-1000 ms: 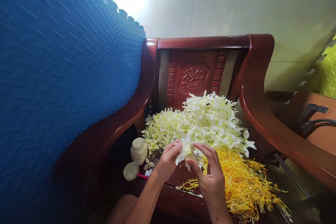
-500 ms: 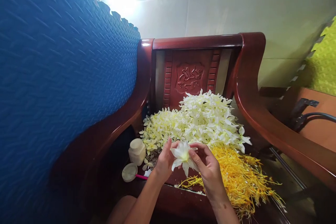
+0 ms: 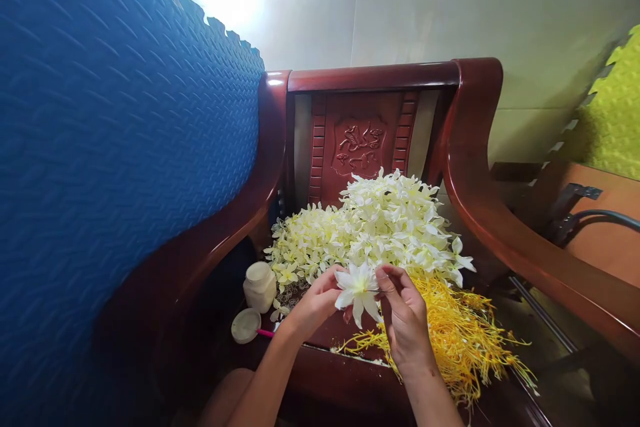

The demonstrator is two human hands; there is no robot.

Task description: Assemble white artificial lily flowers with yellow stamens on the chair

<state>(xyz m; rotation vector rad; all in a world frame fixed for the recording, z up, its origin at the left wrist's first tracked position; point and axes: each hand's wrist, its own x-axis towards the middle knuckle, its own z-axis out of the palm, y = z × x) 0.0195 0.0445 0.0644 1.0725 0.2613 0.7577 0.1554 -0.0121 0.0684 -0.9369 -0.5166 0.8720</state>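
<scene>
A white artificial flower (image 3: 358,288) with pointed petals and a pale yellow-green middle faces me above the chair seat. My left hand (image 3: 323,297) is closed on it from the left, its fingers partly behind the petals. At the flower's right side, my right hand (image 3: 404,310) is closed in a pinch. A thin strand, like a stamen, seems to run from the flower's middle to those fingertips. Just right of that hand lies a tangled heap of yellow stamens (image 3: 463,340). Behind both hands rises a big pile of white flowers (image 3: 395,220), with smaller pale yellow-white blossoms (image 3: 307,240) on its left.
On the left of the seat stand an open white jar (image 3: 260,287) and its lid (image 3: 245,325), with a pink stick (image 3: 265,333) resting there. The dark red wooden chair (image 3: 373,78) has curved arms on both sides. A blue foam mat (image 3: 150,113) stands along the left.
The flower has shifted slightly right and turned more towards me. My right hand's thumb has moved off the petals to a pinch at the flower's right edge. The left fingers have closed in.
</scene>
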